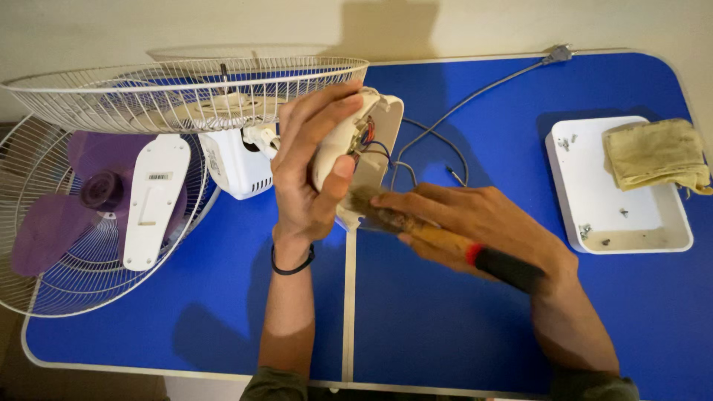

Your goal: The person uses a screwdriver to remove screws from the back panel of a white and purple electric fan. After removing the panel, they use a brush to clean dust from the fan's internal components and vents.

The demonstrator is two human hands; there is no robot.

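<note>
Nearest, two bare forearms coming up over the near edge of a smooth blue table (445, 327) with a pale seam down its middle. On the left wrist, a thin dark band (292, 265). Right hand (475, 226) curled shut around a brush (438, 236) with a wooden shaft, a red ring and a black grip end, its worn brownish bristles pressed against the lower edge of a cream plastic housing (356, 156). Left hand (312, 171) wrapped about that housing from the left, fingers spread over the rounded top, thumb laid on the front, holding it tilted just above the table, near the middle. Inside the open shell, red and blue wires (369, 137), thin and looped. Trailing from it over the blue surface, a grey cord (475, 93) running up to a plug at the far edge. To the right, a shallow white square tray (594, 200) with rounded corners, a few small screws scattered in it, and a folded, stained yellowish cloth (657, 154) lying across its far right corner. To the left, a round wire fan guard (96, 289) holding purple translucent blades (52, 223) and a flat white plastic plate (152, 200); behind it a boxy white motor case (236, 169) with vent slits; farther back a second wire guard (186, 89), tipped up on edge
</note>
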